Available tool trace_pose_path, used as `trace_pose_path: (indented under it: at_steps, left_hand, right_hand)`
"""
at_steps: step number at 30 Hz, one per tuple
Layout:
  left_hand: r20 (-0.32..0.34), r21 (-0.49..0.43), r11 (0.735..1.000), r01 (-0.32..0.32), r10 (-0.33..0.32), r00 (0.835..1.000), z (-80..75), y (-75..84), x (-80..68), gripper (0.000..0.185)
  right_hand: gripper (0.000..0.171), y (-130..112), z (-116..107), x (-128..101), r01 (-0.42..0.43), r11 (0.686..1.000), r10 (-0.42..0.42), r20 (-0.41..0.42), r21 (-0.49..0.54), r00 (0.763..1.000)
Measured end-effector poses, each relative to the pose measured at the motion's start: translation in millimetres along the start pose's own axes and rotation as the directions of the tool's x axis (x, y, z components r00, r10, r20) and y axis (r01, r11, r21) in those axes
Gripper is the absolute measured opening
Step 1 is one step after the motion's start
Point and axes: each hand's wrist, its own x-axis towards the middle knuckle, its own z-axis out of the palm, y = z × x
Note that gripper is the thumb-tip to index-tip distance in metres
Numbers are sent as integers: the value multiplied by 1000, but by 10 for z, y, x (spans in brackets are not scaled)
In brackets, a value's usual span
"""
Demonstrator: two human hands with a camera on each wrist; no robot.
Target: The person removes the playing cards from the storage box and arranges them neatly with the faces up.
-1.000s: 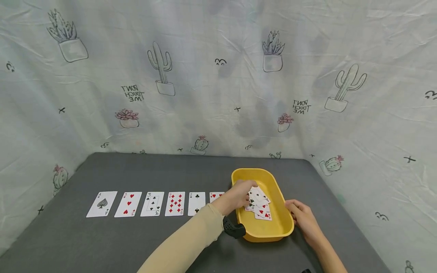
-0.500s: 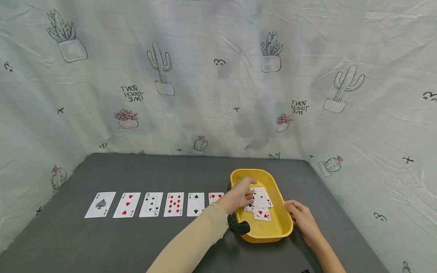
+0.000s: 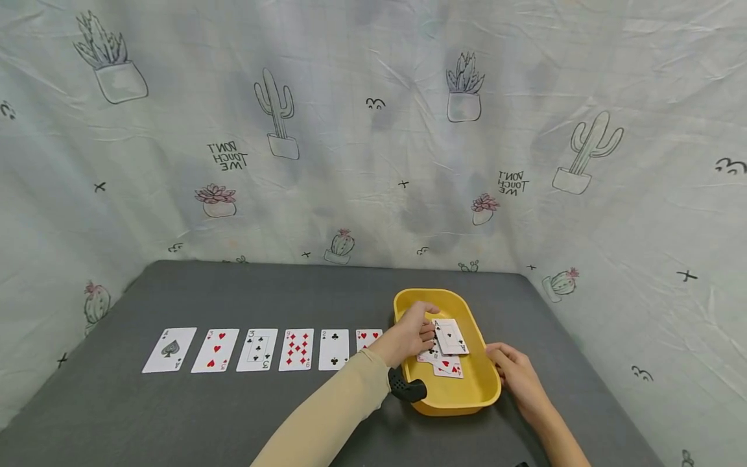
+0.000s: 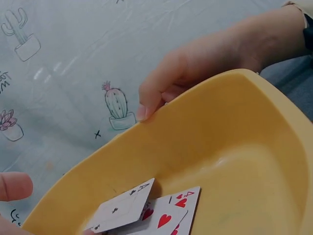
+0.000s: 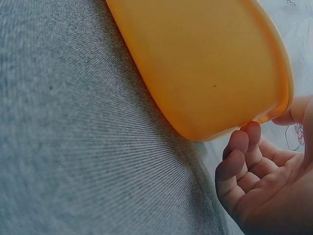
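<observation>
Left of tray (image 3: 491, 386) — six cards (image 3: 261, 349)

On the backdrop cloth (image 3: 373, 162) behind my table I read "DON'T TOUCH ME" twice, while the row of cards shows A (image 3: 169, 349), 3 (image 3: 214, 350), 3 (image 3: 259, 349), 9 (image 3: 296, 349), 2 (image 3: 334, 349), and the card (image 3: 450, 336) I pinch is marked A

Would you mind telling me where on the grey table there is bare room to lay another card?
Bare grey table lies behind the row of cards, up to the curtain, and in front of it, left of the sleeve. It is crowded around the yellow tray: the left hand reaches into it over loose cards, and the right hand rests against its right side.
</observation>
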Motion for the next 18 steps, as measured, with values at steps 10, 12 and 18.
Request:
trace_pose_path:
  at_steps: [10, 12, 18]
  left_hand:
    - [-18, 129, 991, -44, 47, 999, 61, -39, -48, 53]
    - [-30, 176, 983, -55, 61, 998, 73, -64, -42, 51]
    - [-11, 241, 967, -78, 84, 996, 108, -146, 34, 31]
  right_hand:
    - [31, -2, -10, 6, -2, 1000, 3, 11, -14, 1000]
    - [31, -2, -12, 3, 1, 1000, -1, 13, -11, 1000]
    - [30, -5, -10, -3, 5, 1000, -5, 12, 5, 1000]
